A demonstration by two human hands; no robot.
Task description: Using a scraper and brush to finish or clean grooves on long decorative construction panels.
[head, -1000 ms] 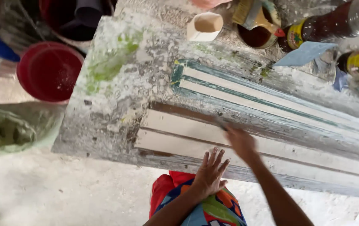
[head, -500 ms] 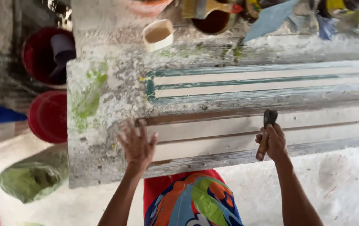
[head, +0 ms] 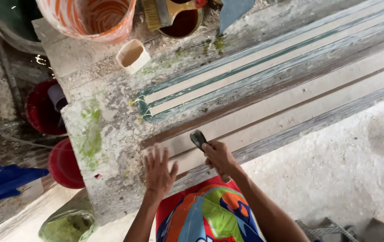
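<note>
Far left, on the floor beside the desk: a blue cloth [head: 4, 181], two red buckets [head: 44, 110] set one behind the other, and a green bag [head: 68, 222] at the lower edge. The desk [head: 98, 67], a rough slab stained with patches of green, runs from the left-centre up toward the right.

Along its far edge stand, in order, an orange-and-white patterned bucket [head: 89, 18], a small cream cup [head: 133, 56], a tin of dark reddish liquid [head: 183, 22] with a broad paintbrush [head: 163, 11] laid across its rim, and a blue-grey sheet [head: 234, 11].

On the desk lie two long moulded strips, side by side and slanting up to the right. The far strip [head: 245, 74] carries green-painted grooves; the near strip [head: 290, 107] is pale and unpainted, with a brown groove along its length.

The left hand [head: 158, 170] rests flat, fingers spread and apart, on the near end of the pale strip. Just to its right, the right hand [head: 221, 157] is closed in a fist around the handle of a small dark tool [head: 198, 138], whose tip sits on the same strip. The two hands are near each other but not touching. Below them shows the person's brightly coloured garment [head: 210, 215].
</note>
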